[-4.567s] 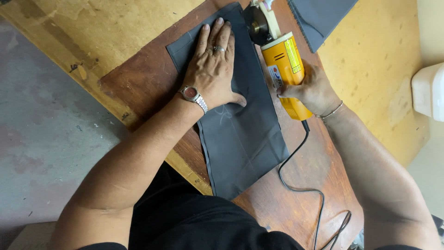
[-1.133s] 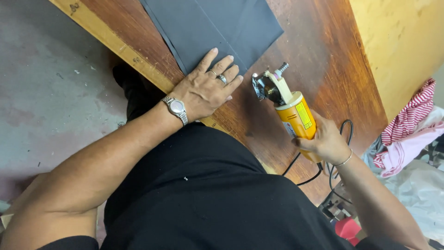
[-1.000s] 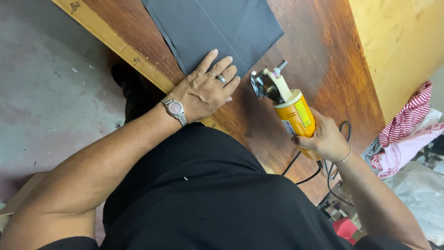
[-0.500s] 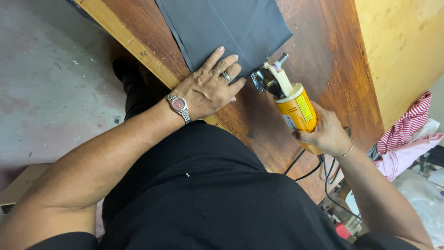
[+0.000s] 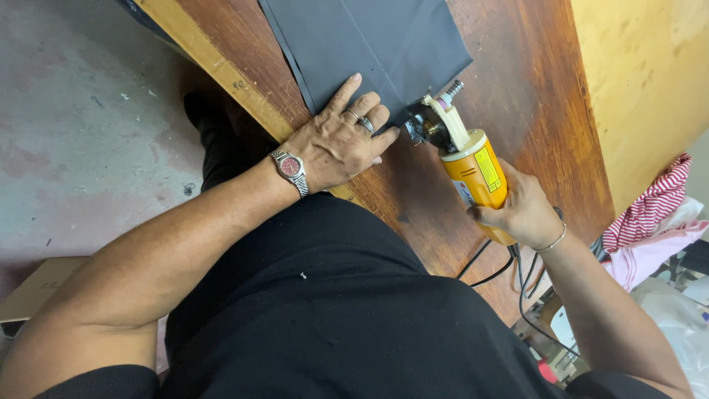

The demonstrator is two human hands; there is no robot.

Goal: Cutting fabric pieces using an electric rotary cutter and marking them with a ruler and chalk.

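The yellow cutter [image 5: 473, 174] stands on the brown table [image 5: 532, 96], its blade end at the near edge of the dark cloth [image 5: 369, 37]. The right hand [image 5: 521, 210] has its grip closed around the cutter's body (cord trailing behind); the left hand [image 5: 336, 144] presses flat, fingers spread, on the cloth's corner.

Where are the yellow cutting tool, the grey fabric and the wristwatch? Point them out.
yellow cutting tool [image 5: 475, 172], head view, yellow body.
grey fabric [image 5: 369, 37], head view, flat middle.
wristwatch [image 5: 288, 165], head view, dial.
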